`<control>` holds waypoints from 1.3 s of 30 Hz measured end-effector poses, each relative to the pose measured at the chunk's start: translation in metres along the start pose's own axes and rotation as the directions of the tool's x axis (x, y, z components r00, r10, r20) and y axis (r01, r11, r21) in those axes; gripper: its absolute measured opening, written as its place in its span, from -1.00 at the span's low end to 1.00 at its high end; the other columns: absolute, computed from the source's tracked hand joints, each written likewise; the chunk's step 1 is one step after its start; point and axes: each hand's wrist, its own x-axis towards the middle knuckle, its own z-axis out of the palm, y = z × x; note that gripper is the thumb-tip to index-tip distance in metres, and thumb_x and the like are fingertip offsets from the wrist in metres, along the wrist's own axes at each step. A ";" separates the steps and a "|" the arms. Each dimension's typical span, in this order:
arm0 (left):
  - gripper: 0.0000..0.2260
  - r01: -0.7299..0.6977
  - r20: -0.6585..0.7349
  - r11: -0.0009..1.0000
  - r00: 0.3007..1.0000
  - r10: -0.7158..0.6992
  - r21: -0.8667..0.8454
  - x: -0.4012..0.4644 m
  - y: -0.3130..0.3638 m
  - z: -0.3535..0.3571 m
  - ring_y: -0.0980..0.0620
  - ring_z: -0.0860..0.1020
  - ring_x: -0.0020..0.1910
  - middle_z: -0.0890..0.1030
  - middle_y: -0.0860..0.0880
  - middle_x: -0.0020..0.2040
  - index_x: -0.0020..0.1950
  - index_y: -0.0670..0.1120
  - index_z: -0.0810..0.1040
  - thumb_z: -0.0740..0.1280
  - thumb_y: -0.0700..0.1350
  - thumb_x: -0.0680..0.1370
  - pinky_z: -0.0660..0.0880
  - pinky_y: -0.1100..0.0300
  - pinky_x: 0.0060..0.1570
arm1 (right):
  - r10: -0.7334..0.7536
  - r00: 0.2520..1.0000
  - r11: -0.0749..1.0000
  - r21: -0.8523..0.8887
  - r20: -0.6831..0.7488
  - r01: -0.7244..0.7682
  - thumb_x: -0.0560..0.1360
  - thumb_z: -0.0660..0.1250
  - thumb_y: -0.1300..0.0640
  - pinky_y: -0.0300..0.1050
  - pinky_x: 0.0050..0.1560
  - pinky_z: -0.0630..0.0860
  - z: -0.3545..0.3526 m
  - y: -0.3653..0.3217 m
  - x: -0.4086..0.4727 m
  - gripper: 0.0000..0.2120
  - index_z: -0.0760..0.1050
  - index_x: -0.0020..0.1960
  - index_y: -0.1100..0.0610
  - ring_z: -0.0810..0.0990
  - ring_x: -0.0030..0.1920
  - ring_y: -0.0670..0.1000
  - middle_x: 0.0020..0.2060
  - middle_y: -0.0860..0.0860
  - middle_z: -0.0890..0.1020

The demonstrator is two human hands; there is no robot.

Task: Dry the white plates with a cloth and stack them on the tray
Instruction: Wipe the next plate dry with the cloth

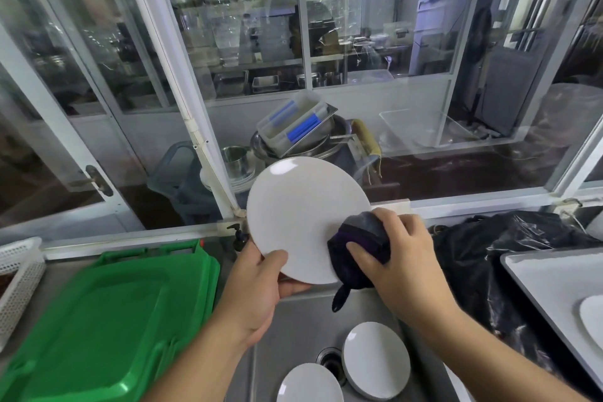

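A stack of bright green plastic trays (107, 313) fills the left of a stainless-steel tabletop (58, 274), beside a sunken steel sink (303, 330) in a kitchen fronted by glass panels. At the right edge sits a pale grey rectangular tray (551, 284), carrying the rim of one white plate (592, 320), with a crumpled black plastic bag (483, 254) lying between it and the sink. Above the sink, a person holds a round white plate (303, 215) tilted up toward the camera. The left hand (257, 287) grips the plate at its lower left edge, thumb curled over the face and fingers underneath. The right hand (398, 258) clutches a bunched dark purple-and-grey cloth (359, 248) and presses it against the plate's lower right rim, fingers wrapped round the fabric. A black loop of the cloth hangs just below. Down in the sink basin, two more round white plates lie near the drain (331, 365): one (375, 359) leaning just right of it, the other (310, 385) at the bottom edge of the frame. A white perforated plastic basket (19, 281) sits at the far left.
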 end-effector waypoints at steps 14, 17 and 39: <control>-0.78 0.028 0.127 0.931 0.989 -0.079 0.364 -0.014 -0.032 0.002 -0.06 0.68 0.14 0.68 -0.05 0.16 0.21 0.00 0.59 0.30 -0.18 0.60 0.70 -0.11 -0.04 | -0.682 0.696 0.698 -0.080 0.225 0.711 0.54 0.35 -0.13 -0.07 0.32 0.41 -0.004 -0.005 0.039 -0.49 0.53 0.41 0.10 0.50 0.23 0.10 0.29 0.06 0.57; -0.77 0.001 0.112 0.877 0.992 -0.062 0.481 -0.015 -0.035 -0.001 -0.07 0.65 0.15 0.69 0.05 0.10 0.11 0.11 0.58 0.35 0.09 0.47 0.66 -0.19 0.05 | -0.539 0.829 0.815 -0.157 0.152 0.558 0.56 0.29 -0.20 0.11 0.25 0.52 -0.008 -0.004 0.054 -0.47 0.51 0.44 0.03 0.52 0.15 0.17 0.24 0.04 0.58; -0.76 -0.047 0.144 0.942 0.990 -0.001 0.331 -0.019 -0.028 0.008 -0.06 0.68 0.15 0.72 -0.04 0.11 0.19 0.02 0.62 0.27 -0.24 0.64 0.68 -0.12 0.05 | -0.563 0.812 0.801 -0.143 0.151 0.582 0.53 0.31 -0.14 -0.12 -0.09 0.34 -0.001 -0.034 0.031 -0.60 0.49 0.26 0.07 0.51 -0.10 0.15 -0.05 0.05 0.54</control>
